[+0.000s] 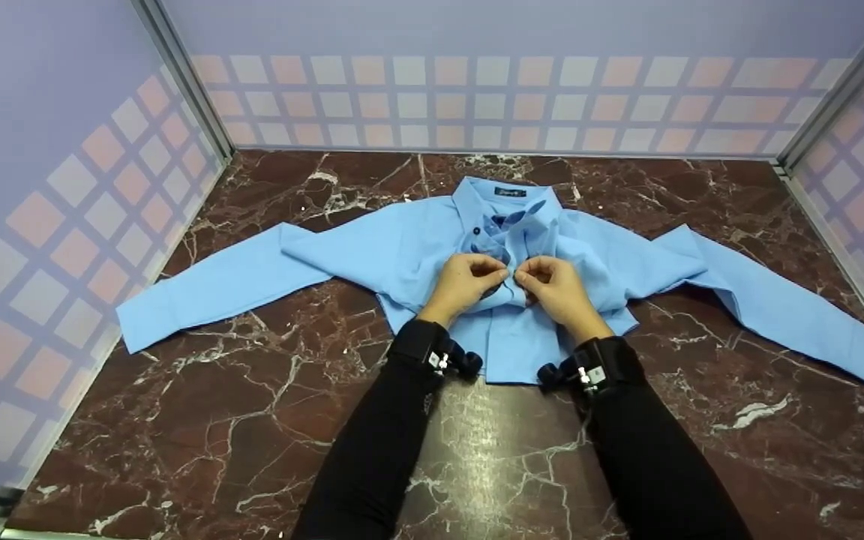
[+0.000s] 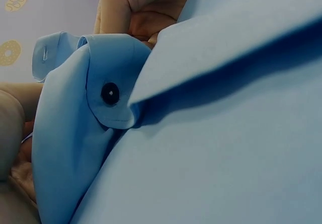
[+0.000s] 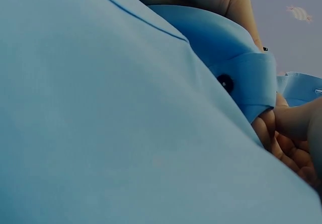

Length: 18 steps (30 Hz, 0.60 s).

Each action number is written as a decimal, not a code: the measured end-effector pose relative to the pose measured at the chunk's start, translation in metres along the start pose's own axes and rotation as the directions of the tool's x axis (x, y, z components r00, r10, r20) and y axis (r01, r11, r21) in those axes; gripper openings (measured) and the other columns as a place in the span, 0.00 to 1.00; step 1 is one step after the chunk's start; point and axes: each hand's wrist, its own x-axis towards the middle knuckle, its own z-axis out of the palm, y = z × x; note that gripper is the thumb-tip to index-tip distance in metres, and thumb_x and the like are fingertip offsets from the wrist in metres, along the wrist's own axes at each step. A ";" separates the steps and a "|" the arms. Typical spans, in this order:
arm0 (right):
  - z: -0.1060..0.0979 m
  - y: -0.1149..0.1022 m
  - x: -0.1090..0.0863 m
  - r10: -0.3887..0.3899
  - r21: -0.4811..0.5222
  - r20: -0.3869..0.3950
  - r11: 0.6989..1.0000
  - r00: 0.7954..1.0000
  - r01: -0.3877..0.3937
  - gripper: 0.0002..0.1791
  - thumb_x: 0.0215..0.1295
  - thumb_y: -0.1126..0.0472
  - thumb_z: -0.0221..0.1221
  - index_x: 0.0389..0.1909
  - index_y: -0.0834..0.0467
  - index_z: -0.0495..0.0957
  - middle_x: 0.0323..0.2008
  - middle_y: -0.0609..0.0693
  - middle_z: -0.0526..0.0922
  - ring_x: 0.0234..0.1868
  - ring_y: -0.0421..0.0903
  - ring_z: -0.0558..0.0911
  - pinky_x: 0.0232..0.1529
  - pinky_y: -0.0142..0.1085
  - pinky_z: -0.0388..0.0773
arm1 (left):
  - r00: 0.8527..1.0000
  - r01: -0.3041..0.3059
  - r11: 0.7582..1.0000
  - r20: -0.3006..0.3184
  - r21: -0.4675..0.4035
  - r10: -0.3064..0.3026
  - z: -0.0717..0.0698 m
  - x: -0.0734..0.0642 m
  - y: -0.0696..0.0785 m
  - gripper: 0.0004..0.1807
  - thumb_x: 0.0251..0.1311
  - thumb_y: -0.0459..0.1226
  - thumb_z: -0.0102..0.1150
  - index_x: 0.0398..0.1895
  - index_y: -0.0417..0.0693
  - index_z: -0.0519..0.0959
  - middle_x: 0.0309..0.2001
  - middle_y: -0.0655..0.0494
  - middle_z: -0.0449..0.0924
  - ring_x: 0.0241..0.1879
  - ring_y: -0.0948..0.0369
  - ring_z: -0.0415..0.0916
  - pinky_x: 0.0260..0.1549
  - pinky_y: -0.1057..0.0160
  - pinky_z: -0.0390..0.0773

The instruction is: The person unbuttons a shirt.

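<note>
A light blue long-sleeved shirt [image 1: 349, 247] lies front up, sleeves spread to both sides. At the middle of its chest, my left hand [image 1: 463, 283] pinches the front edge between thumb and fingers. Close beside it, my right hand [image 1: 558, 291] pinches the fabric too, with the placket raised between them. A dark button [image 2: 110, 93] shows on the lifted cloth in the left wrist view, and a slit buttonhole [image 2: 45, 53] sits on a flap beyond. The right wrist view shows a dark button [image 3: 225, 83] partly covered by cloth. What lies directly under the fingertips is hidden.
The shirt rests on a dark red marbled tabletop [image 1: 252, 420]. Panels with pink and white squares stand behind [image 1: 477, 97] and at both sides. A collar [image 1: 469, 202] with a black label [image 1: 511, 192] points to the back panel. Black cameras are strapped to both wrists.
</note>
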 end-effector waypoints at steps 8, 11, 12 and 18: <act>0.000 -0.001 0.000 -0.002 0.025 0.003 1.000 1.000 0.002 0.10 0.77 0.65 0.62 0.42 0.71 0.81 0.27 0.46 0.80 0.22 0.38 0.78 0.26 0.29 0.79 | 0.998 0.054 0.993 0.021 -0.108 -0.052 -0.001 0.001 0.000 0.09 0.72 0.35 0.67 0.44 0.37 0.90 0.34 0.50 0.88 0.29 0.67 0.79 0.31 0.70 0.78; 0.000 -0.003 0.000 0.005 0.053 0.011 0.999 1.000 -0.005 0.11 0.77 0.65 0.61 0.44 0.72 0.81 0.28 0.46 0.80 0.23 0.38 0.77 0.26 0.29 0.79 | 0.998 0.060 0.989 0.037 -0.133 -0.056 -0.003 0.001 0.000 0.09 0.73 0.35 0.65 0.46 0.37 0.89 0.34 0.51 0.87 0.28 0.66 0.80 0.29 0.70 0.78; -0.001 -0.004 -0.001 0.010 0.060 0.015 0.998 1.000 -0.010 0.10 0.77 0.65 0.61 0.44 0.71 0.81 0.28 0.46 0.80 0.23 0.38 0.78 0.26 0.29 0.79 | 0.998 0.057 0.990 0.043 -0.129 -0.052 -0.003 0.001 0.000 0.09 0.73 0.35 0.65 0.47 0.37 0.89 0.35 0.50 0.88 0.29 0.66 0.80 0.30 0.70 0.79; 0.000 -0.004 -0.002 -0.002 0.102 0.016 0.995 1.000 0.001 0.10 0.76 0.64 0.63 0.44 0.70 0.81 0.30 0.46 0.82 0.24 0.38 0.78 0.26 0.29 0.79 | 0.995 0.092 0.987 0.059 -0.135 -0.085 -0.004 0.000 0.001 0.10 0.70 0.34 0.68 0.48 0.37 0.89 0.41 0.45 0.90 0.33 0.66 0.82 0.35 0.67 0.84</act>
